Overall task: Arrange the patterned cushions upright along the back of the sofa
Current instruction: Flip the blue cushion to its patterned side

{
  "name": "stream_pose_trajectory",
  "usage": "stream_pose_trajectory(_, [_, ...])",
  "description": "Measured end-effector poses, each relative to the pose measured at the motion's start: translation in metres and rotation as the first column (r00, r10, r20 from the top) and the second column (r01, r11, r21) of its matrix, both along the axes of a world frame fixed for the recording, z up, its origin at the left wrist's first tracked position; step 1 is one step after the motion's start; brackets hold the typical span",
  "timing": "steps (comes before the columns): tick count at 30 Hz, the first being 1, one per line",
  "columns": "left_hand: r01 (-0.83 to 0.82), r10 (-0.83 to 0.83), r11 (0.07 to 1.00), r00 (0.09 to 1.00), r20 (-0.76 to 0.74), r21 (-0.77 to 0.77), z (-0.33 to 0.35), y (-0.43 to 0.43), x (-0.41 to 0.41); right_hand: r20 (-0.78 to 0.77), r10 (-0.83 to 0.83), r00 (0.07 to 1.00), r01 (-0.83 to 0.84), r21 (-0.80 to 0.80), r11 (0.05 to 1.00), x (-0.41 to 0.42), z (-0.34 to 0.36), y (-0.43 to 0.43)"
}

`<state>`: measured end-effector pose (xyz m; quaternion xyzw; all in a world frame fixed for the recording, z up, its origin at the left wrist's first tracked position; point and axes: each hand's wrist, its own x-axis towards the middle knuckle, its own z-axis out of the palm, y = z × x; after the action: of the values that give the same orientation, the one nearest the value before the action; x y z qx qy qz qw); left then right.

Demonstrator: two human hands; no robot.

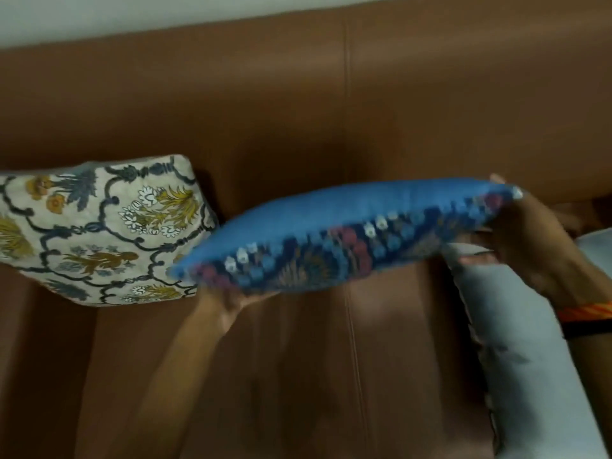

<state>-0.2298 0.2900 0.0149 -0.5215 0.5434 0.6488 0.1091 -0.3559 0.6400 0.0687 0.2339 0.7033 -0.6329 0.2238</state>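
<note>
I hold a blue cushion (347, 226) with a dark floral front, lying almost flat in the air above the seat of the brown leather sofa (331, 111). My left hand (228, 303) grips its lower left corner from beneath. My right hand (526, 240) clasps its right end. A cream cushion (99, 233) with blue and yellow flowers leans against the sofa back at the left. A pale grey cushion (530, 359) lies on the seat at the right, under my right forearm.
The sofa back (430, 77) rises behind the cushions, with a white wall (99, 14) above it. A seam (354, 342) runs down the middle of the seat. An orange band (586, 311) sits on my right wrist.
</note>
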Motion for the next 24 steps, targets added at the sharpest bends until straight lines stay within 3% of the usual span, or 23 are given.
stream_pose_trajectory(1, [-0.068,0.07,0.998,0.982,-0.176,0.014,0.004,0.006,-0.015,-0.046,-0.027,0.999,0.027,0.0,1.0,-0.001,0.009,-0.007])
stream_pose_trajectory(2, [-0.189,0.218,0.974,0.929,-0.299,0.122,0.014,0.009,-0.026,-0.11,-0.039,0.993,0.042,0.021,0.999,-0.003,0.013,-0.029])
stream_pose_trajectory(3, [-0.229,0.26,0.966,0.861,-0.437,0.124,0.019,0.006,-0.023,-0.192,-0.037,0.981,0.052,0.077,0.996,-0.002,0.013,-0.048])
stream_pose_trajectory(4, [-0.236,0.222,0.971,0.819,-0.529,0.041,0.024,0.01,-0.027,-0.297,-0.047,0.954,0.083,0.11,0.99,0.0,0.008,-0.065])
stream_pose_trajectory(6, [-0.205,-0.007,0.936,0.803,-0.596,-0.287,0.024,0.03,-0.04,-0.508,-0.059,0.859,0.181,0.195,0.964,0.009,-0.005,-0.094])
stream_pose_trajectory(8, [-0.175,-0.238,0.78,0.805,-0.544,-0.601,0.016,0.047,-0.051,-0.692,0.04,0.721,0.306,0.369,0.878,0.018,-0.019,-0.116])
stream_pose_trajectory(11, [-0.173,-0.419,0.503,0.808,-0.414,-0.847,-0.019,0.058,-0.061,-0.814,0.302,0.497,0.413,0.527,0.742,0.019,-0.048,-0.151])
stream_pose_trajectory(15, [-0.266,-0.51,0.205,0.793,-0.335,-0.942,-0.093,0.06,-0.08,-0.745,0.581,0.327,0.495,0.659,0.566,0.005,-0.122,-0.171])
stream_pose_trajectory(18, [-0.15,-0.581,0.025,0.802,-0.137,-0.988,-0.15,0.067,-0.066,-0.637,0.698,0.327,0.435,0.757,0.487,0.021,-0.192,-0.159])
stream_pose_trajectory(20, [0.044,-0.564,0.0,0.825,0.036,-0.999,-0.176,0.085,-0.036,-0.51,0.767,0.389,0.283,0.858,0.428,0.056,-0.232,-0.136])
stream_pose_trajectory(21, [0.163,-0.555,0.036,0.823,0.116,-0.986,-0.184,0.097,-0.018,-0.448,0.794,0.411,0.182,0.894,0.41,0.076,-0.246,-0.123])
stream_pose_trajectory(24, [0.41,-0.564,0.256,0.799,0.21,-0.876,-0.186,0.141,0.025,-0.402,0.805,0.436,-0.106,0.865,0.49,0.12,-0.254,-0.081])
